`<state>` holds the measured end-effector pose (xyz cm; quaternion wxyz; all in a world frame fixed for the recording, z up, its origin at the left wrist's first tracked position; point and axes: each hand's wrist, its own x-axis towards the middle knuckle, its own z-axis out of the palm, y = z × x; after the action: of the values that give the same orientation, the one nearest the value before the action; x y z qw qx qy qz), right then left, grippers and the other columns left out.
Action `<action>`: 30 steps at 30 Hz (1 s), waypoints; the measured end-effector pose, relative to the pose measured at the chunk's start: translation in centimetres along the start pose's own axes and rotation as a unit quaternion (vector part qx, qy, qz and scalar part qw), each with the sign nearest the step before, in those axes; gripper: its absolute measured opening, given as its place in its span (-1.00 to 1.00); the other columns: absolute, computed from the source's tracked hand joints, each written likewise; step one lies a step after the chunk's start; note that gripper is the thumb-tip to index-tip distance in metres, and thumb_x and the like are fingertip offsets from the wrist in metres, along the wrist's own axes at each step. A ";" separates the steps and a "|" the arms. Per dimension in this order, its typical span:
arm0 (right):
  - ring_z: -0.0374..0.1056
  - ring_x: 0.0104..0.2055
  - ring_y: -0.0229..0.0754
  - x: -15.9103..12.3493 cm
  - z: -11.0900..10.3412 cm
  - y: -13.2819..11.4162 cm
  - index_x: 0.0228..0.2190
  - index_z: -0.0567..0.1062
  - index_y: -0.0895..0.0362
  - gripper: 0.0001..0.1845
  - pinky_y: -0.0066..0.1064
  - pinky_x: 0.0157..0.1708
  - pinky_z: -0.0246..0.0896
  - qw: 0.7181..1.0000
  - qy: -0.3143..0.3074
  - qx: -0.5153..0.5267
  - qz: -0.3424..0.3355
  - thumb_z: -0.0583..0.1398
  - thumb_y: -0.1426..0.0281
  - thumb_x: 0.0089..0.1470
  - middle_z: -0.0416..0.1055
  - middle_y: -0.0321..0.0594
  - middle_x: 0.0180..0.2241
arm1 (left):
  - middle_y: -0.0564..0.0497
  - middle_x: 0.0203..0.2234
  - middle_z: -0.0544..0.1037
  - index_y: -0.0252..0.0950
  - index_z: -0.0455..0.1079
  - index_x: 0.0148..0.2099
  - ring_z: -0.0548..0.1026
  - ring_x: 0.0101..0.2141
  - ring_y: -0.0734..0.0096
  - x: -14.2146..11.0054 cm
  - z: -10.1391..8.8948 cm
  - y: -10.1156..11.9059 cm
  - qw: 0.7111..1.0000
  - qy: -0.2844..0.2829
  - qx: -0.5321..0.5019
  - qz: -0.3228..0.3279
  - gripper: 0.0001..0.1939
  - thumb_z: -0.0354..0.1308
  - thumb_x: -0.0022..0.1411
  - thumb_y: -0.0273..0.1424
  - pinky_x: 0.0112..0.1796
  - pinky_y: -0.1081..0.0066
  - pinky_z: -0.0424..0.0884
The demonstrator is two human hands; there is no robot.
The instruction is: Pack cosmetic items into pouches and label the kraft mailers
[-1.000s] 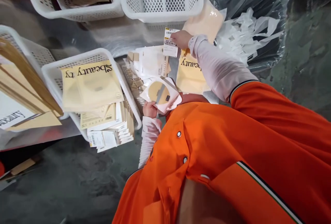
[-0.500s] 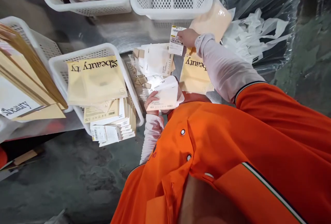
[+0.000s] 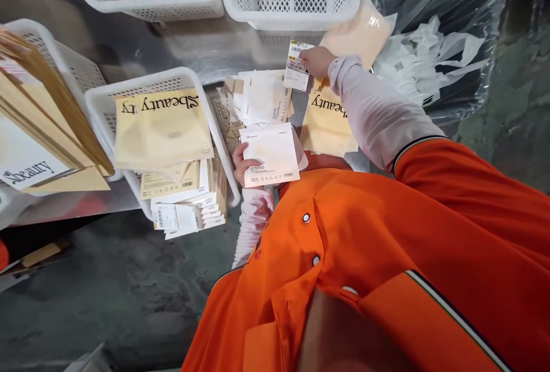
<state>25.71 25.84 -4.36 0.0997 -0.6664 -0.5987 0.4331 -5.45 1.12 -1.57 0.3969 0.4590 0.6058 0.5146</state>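
Two hands working now: the left hand (image 3: 246, 167) spread under a white printed mailer (image 3: 270, 155), the right hand (image 3: 318, 61) pinching a barcoded label (image 3: 296, 65) above a yellow Sbeauty envelope (image 3: 326, 122).

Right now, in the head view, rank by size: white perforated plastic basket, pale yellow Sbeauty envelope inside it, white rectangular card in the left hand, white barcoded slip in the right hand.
1. Plastic basket
2. Yellow envelope
3. White card
4. Barcoded slip
Each looks clearly larger than the next.
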 end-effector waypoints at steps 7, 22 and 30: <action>0.35 0.29 0.07 -1.1 -0.5 -1.3 -0.17 0.45 0.45 -0.82 0.10 0.34 0.06 0.985 -0.051 -0.164 0.004 0.09 0.57 0.43 0.48 0.22 0.16 | -0.08 0.05 0.51 -0.26 0.34 -0.58 0.44 0.16 -0.04 -0.4 0.4 0.5 0.999 0.038 -0.036 -0.005 -0.53 0.39 0.09 -0.06 0.21 0.00 0.38; 0.42 0.06 -0.21 0.6 0.2 0.5 -0.47 0.36 0.26 -0.71 -0.11 0.32 0.12 0.988 -0.028 -0.148 -0.012 0.21 0.64 0.32 0.59 -0.23 -0.24 | -0.06 0.01 0.54 -0.25 0.35 -0.62 0.44 0.15 -0.09 -0.3 0.0 0.9 0.995 0.034 -0.067 -0.064 -0.55 0.45 -0.04 -0.08 0.20 -0.03 0.38; 0.39 -0.08 -0.31 1.3 0.5 1.4 -0.57 0.22 0.16 -0.54 -0.18 0.33 0.10 0.994 -0.016 -0.108 -0.020 0.23 0.62 0.31 0.45 -0.41 -0.48 | -0.08 0.03 0.52 -0.24 0.31 -0.61 0.42 0.16 -0.11 -0.1 -0.2 0.7 0.996 0.015 -0.013 -0.081 -0.46 0.38 -0.02 0.08 0.19 -0.06 0.38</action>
<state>26.22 26.45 -6.18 0.0264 -0.6543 -0.6567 0.3741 -5.49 1.00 -0.82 0.4340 0.3950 0.6405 0.4954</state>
